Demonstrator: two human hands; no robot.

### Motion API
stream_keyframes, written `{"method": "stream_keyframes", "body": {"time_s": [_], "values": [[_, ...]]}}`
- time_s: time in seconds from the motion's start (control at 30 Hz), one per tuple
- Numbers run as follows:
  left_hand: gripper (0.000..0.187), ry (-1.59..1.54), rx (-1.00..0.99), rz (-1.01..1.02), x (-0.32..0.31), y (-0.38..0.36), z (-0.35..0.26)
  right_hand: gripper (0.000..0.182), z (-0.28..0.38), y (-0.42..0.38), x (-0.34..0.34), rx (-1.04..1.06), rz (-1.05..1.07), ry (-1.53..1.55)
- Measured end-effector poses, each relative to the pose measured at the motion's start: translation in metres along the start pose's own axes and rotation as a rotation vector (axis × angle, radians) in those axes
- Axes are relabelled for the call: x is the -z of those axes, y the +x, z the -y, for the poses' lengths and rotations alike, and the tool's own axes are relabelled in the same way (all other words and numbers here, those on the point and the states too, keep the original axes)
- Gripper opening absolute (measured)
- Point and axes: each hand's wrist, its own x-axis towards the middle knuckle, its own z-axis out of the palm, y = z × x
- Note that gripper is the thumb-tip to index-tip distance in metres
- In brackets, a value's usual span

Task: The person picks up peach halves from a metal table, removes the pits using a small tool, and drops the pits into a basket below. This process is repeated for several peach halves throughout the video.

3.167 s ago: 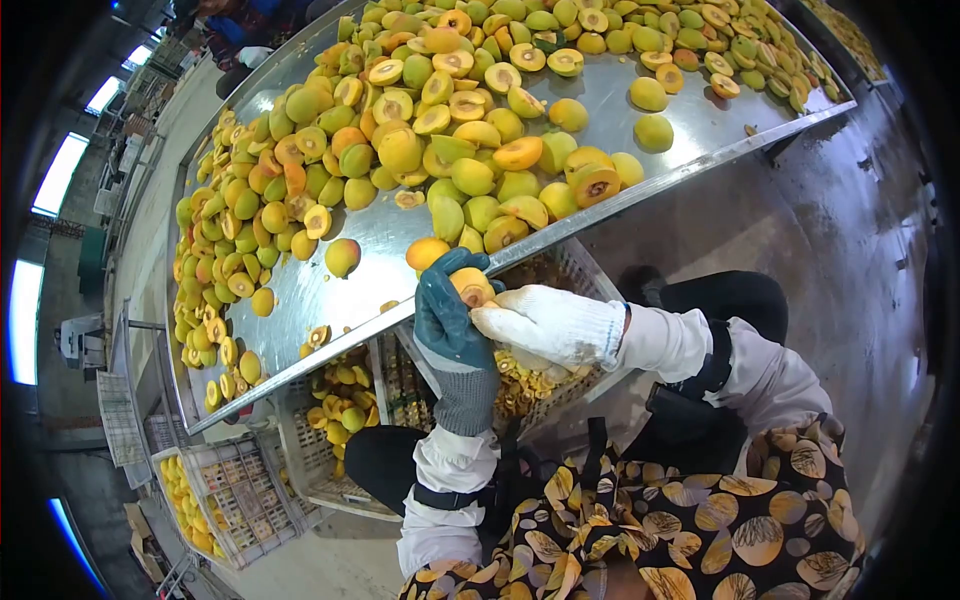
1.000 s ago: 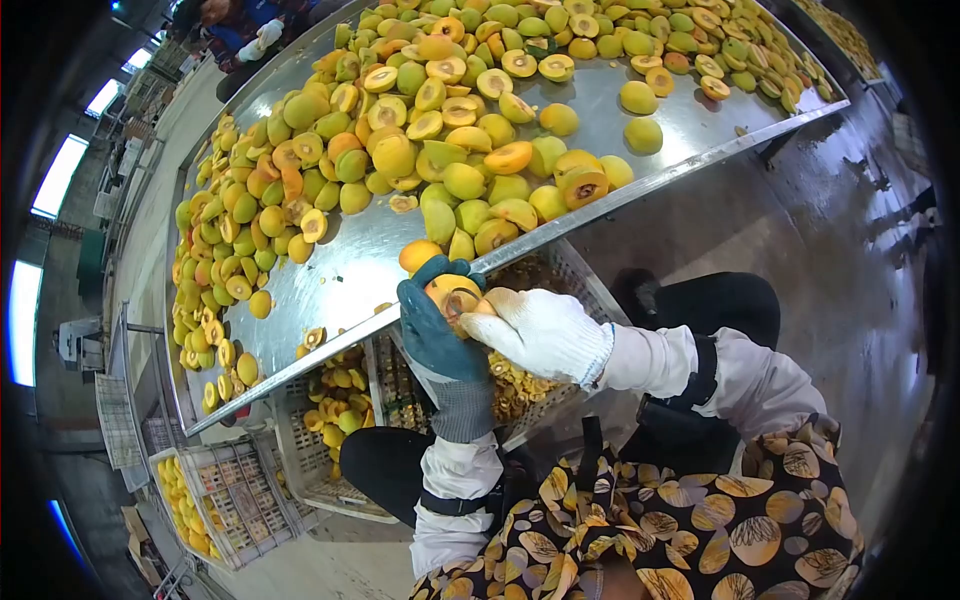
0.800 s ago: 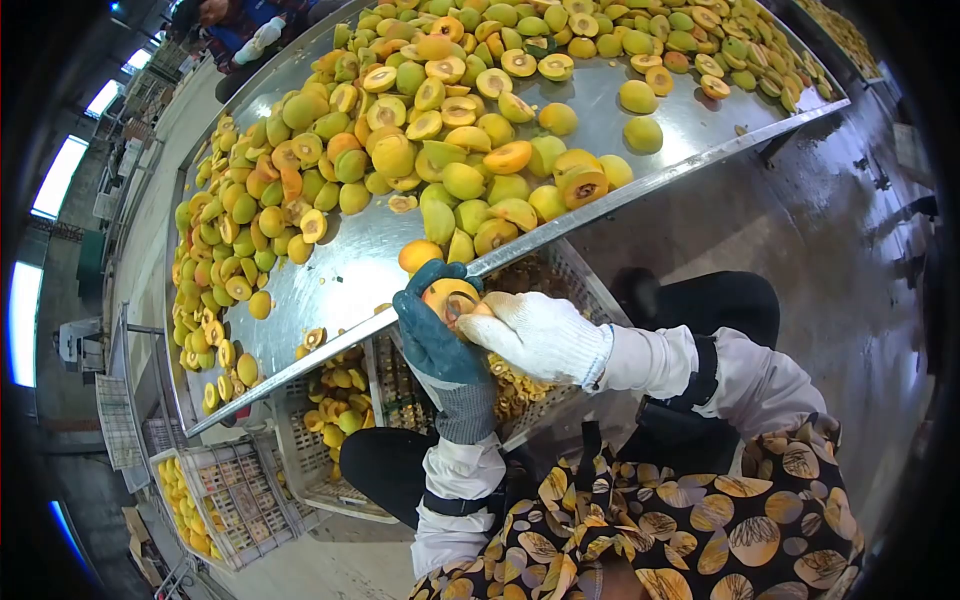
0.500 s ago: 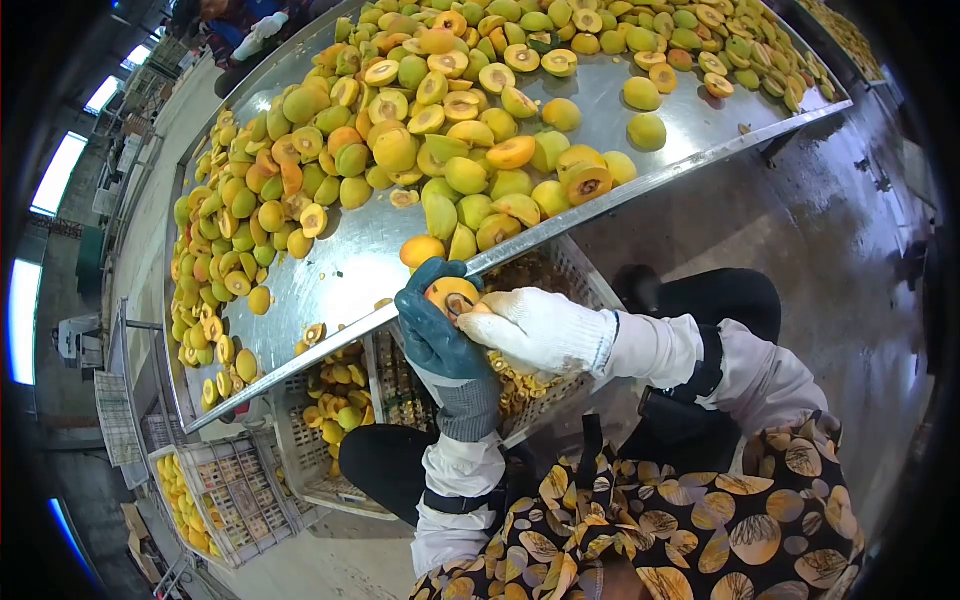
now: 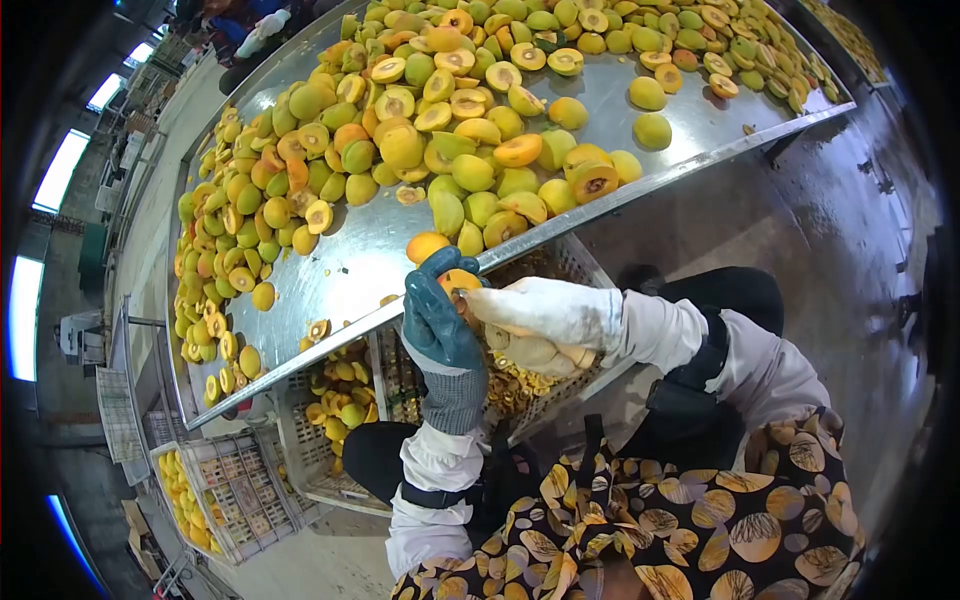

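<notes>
Wrapped round a cut yellow-orange fruit half (image 5: 459, 282), my left hand (image 5: 440, 315) wears a dark green coated glove with a grey cuff. It is at the near edge of the metal table (image 5: 350, 265). My right hand (image 5: 545, 325), in a white glove, has its fingers curled and its thumb side against the fruit. Whatever those fingers pinch is hidden. Many whole and halved yellow-green fruits (image 5: 402, 147) lie heaped on the table, and one orange fruit (image 5: 427, 247) rests just above my left hand.
Below the table edge stand crates, one with fruit halves (image 5: 345, 400) and one with small cut pieces (image 5: 515, 385). A white crate (image 5: 240, 490) of yellow fruit is at the lower left. A co-worker's gloved hand (image 5: 265, 30) shows at the top left.
My right hand has turned, with its fingers now curled under and the back of the glove upward. My left hand has tilted slightly and covers more of the fruit. The view has shifted a little.
</notes>
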Motion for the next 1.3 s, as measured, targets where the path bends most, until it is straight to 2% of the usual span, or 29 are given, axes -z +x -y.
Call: {"method": "stream_keyframes", "body": {"time_s": [0.07,0.13,0.23,0.27,0.37,0.4,0.5,0.53,0.57,0.6,0.63,0.67,0.7,0.73,0.77,0.8,0.83,0.9,0.97,1.03,1.13,1.2,1.23,1.27,1.3], "values": [[0.052,-0.02,0.056,0.026,0.001,0.002,-0.001,0.058,-0.006,0.011,-0.006,0.337,-0.247,-0.52],[0.054,-0.041,0.178,0.083,0.006,0.002,0.003,0.054,-0.01,0.008,-0.016,0.223,-0.332,-0.532],[0.052,-0.05,-0.126,0.131,0.004,0.004,0.008,0.051,-0.013,0.01,0.004,-0.101,0.362,0.522],[0.052,-0.058,-0.179,0.138,0.003,0.007,0.009,0.049,-0.019,0.012,0.003,-0.086,0.412,0.603],[0.053,-0.218,0.018,0.252,0.009,0.007,-0.005,0.05,-0.017,0.014,0.005,-0.032,0.448,0.566],[0.054,-0.227,0.062,0.303,0.013,0.01,-0.003,0.05,-0.01,0.013,0.007,-0.049,0.449,0.474],[0.056,-0.194,0.153,0.457,0.031,0.022,0.008,0.049,0.022,-0.007,-0.014,-0.071,-0.101,-0.525],[0.057,-0.141,0.15,0.504,0.039,0.025,0.01,0.046,0.0,0.012,0.004,0.633,-0.055,-1.004],[0.058,-0.084,0.152,0.552,0.047,0.025,0.011,0.046,-0.017,0.021,0.009,0.816,-0.273,-1.273],[0.056,0.033,0.158,0.555,0.055,0.024,0.0,0.046,-0.009,0.012,-0.004,0.712,-0.351,-1.495],[0.053,0.202,-0.021,0.54,0.069,0.022,0.0,0.046,0.001,0.002,-0.017,0.599,-0.434,-1.713],[0.05,0.366,-0.206,0.522,0.085,0.02,0.0,0.045,0.0,0.001,-0.017,0.537,-0.431,-1.731],[0.044,0.247,-0.016,0.415,0.104,0.021,-0.011,0.045,-0.001,-0.002,-0.015,0.474,-0.431,-1.747],[0.044,0.419,0.009,0.252,0.139,0.021,0.012,0.045,-0.003,-0.006,-0.014,0.409,-0.431,-1.762],[0.046,0.729,0.201,0.272,0.185,0.034,0.038,0.046,-0.011,-0.002,-0.004,0.366,-0.444,-1.729],[0.041,1.205,0.404,0.299,0.186,0.048,0.016,0.047,-0.015,-0.001,0.002,0.248,-0.455,-1.695],[0.037,1.255,0.201,0.265,0.181,0.054,0.018,0.049,-0.019,0.0,0.004,0.129,-0.46,-1.652],[0.033,1.324,-0.215,0.181,0.16,0.07,0.03,0.052,-0.024,0.002,0.003,0.16,-0.436,-1.565],[0.041,0.864,-0.441,0.266,0.099,0.091,0.052,0.054,-0.026,0.002,0.002,0.139,-0.437,-1.517],[0.047,0.826,-0.212,0.545,0.047,0.106,0.056,0.056,-0.022,0.002,0.006,0.083,-0.482,-1.513],[0.052,0.926,-0.026,0.649,0.039,0.131,0.071,0.064,-0.024,0.001,0.019,0.324,-0.527,-1.443],[0.052,0.577,-0.28,0.565,0.069,0.121,0.101,0.067,0.001,-0.009,0.001,0.081,-0.359,-0.756],[0.051,0.25,-0.162,0.501,0.073,0.102,0.093,0.069,0.014,-0.014,-0.007,-0.033,-0.265,-0.413],[0.051,-0.086,-0.074,0.423,0.077,0.083,0.085,0.071,0.018,-0.016,-0.008,-0.015,-0.163,-0.213],[0.048,-0.3,0.185,0.372,0.07,0.066,0.058,0.069,0.009,-0.007,-0.005,-0.013,0.01,0.103]]}}
